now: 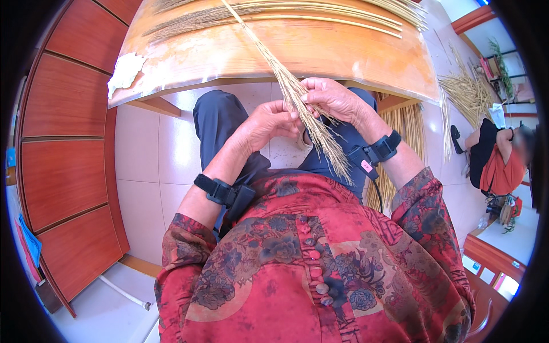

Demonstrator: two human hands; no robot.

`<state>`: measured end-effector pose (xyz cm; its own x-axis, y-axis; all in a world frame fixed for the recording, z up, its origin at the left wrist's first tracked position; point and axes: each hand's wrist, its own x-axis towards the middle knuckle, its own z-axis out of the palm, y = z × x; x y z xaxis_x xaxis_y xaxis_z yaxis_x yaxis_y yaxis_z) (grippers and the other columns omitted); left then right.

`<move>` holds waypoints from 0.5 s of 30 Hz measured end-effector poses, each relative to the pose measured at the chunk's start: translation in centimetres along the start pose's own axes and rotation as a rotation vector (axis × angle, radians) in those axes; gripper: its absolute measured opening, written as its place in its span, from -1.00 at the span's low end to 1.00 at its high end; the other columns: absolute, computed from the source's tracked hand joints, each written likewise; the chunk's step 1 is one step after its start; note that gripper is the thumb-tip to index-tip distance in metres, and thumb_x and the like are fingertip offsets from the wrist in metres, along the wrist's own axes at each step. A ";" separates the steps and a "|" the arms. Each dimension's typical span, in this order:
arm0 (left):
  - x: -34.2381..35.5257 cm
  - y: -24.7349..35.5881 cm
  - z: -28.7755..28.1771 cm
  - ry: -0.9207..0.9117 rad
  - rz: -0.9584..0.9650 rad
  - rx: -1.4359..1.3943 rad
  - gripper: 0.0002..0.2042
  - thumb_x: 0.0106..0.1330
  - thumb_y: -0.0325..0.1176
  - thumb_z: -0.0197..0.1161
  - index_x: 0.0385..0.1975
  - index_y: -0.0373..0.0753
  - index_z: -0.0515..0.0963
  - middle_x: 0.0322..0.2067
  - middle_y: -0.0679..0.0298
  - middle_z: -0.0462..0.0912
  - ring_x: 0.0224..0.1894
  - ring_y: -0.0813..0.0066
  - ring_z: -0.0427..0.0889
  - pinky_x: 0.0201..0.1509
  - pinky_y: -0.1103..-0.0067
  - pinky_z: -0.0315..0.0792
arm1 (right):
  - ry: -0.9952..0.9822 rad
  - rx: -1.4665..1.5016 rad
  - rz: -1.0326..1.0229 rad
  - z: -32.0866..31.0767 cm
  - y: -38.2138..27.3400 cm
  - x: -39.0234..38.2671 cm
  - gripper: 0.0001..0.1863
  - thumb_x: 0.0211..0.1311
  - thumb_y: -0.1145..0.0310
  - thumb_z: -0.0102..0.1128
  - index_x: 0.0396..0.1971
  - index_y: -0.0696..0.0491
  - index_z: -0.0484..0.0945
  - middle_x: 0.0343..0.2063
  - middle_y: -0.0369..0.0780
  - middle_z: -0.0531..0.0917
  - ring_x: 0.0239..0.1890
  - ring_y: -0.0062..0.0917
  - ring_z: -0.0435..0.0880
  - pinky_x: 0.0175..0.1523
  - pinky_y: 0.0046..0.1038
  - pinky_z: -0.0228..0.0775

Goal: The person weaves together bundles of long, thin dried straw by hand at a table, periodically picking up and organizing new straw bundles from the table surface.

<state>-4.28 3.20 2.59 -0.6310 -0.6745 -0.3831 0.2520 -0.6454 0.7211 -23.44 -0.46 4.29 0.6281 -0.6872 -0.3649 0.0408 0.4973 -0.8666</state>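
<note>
White tile floor [143, 166], red-brown wood panelling [63, 143] on the left. Worn orange table [343, 54] at the far side, carrying long straw stalks [320, 14] and a torn scrap of white paper [124, 70] at its left edge. Straw bundle [303, 111] runs from the table down to my lap. My left hand [269, 120] pinches its strands, my right hand [334, 100] grips it just beside. More straw piled on the floor far right [466, 91], near a seated person in orange [503, 163].

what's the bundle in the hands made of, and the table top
The thin tan bundle of stalks held by the left hand and right hand looks like dried grass or straw: pale, matte, with wispy seed-like tips. The orange table top seems to be varnished wood: glossy, with streaked grain.
</note>
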 end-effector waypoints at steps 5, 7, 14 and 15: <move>0.1 -1.1 0.6 -0.060 -0.049 0.036 -0.77 0.09 -0.34 0.18 -0.28 -0.28 0.45 -0.42 0.29 0.55 -0.38 0.57 0.54 -0.21 0.57 0.45 | 0.018 -0.008 -0.024 0.3 0.2 0.5 -0.76 -0.01 0.48 -0.02 -0.27 0.19 0.38 -0.55 -0.34 0.47 -0.58 -0.76 0.42 -0.53 -0.75 0.28; 0.1 -1.1 0.8 -0.054 -0.042 0.033 -0.77 0.09 -0.33 0.18 -0.28 -0.28 0.45 -0.39 0.27 0.55 -0.38 0.57 0.54 -0.19 0.56 0.45 | 0.023 -0.011 -0.014 0.5 0.0 0.5 -0.76 -0.01 0.49 -0.03 -0.27 0.20 0.38 -0.56 -0.33 0.47 -0.59 -0.76 0.42 -0.54 -0.75 0.28; -0.6 -1.0 0.1 -0.084 0.013 0.005 -0.76 0.11 -0.31 0.15 -0.26 -0.29 0.45 -0.35 0.25 0.55 -0.35 0.53 0.55 -0.18 0.53 0.44 | 0.034 -0.009 -0.016 0.5 0.2 0.9 -0.75 -0.01 0.51 -0.03 -0.26 0.22 0.38 -0.58 -0.33 0.46 -0.60 -0.74 0.43 -0.55 -0.73 0.28; -0.7 -0.9 0.1 -0.073 0.009 -0.020 -0.74 0.11 -0.30 0.15 -0.24 -0.29 0.44 -0.34 0.26 0.54 -0.35 0.54 0.54 -0.18 0.55 0.44 | 0.049 -0.019 -0.018 0.5 0.2 0.9 -0.75 -0.02 0.52 -0.02 -0.27 0.22 0.38 -0.58 -0.33 0.46 -0.61 -0.74 0.43 -0.55 -0.72 0.28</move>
<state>-4.14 4.28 2.24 -0.6806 -0.6526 -0.3330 0.2717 -0.6469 0.7125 -22.42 -0.72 3.96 0.5890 -0.7210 -0.3650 0.0366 0.4750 -0.8792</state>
